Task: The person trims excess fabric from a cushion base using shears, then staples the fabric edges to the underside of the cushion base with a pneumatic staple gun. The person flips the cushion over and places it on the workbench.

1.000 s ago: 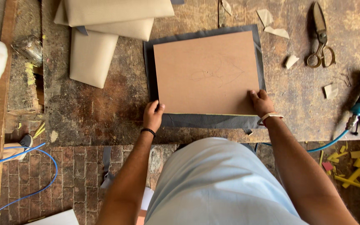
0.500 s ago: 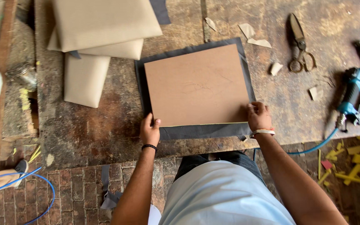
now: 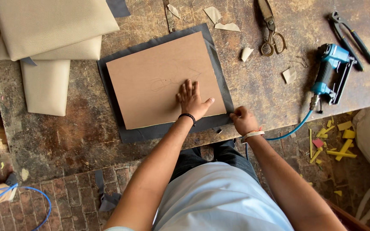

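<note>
- Two hands at work: my left hand (image 3: 192, 99) lies flat on the brown board (image 3: 163, 81), fingers spread; my right hand (image 3: 243, 120) pinches the dark fabric (image 3: 172, 128) at its near right corner.
- Board sits mid-bench on the fabric; I judge a hard tug could skew it.
- Scarred wooden bench (image 3: 73, 132), brick floor, scissors (image 3: 270, 30) and blue staple gun (image 3: 328, 68) right, cream cushions (image 3: 48, 30) left.

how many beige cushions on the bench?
3, all top left: a large cushion on top, a second cushion under it, a third cushion below them. More may be hidden underneath.
</note>
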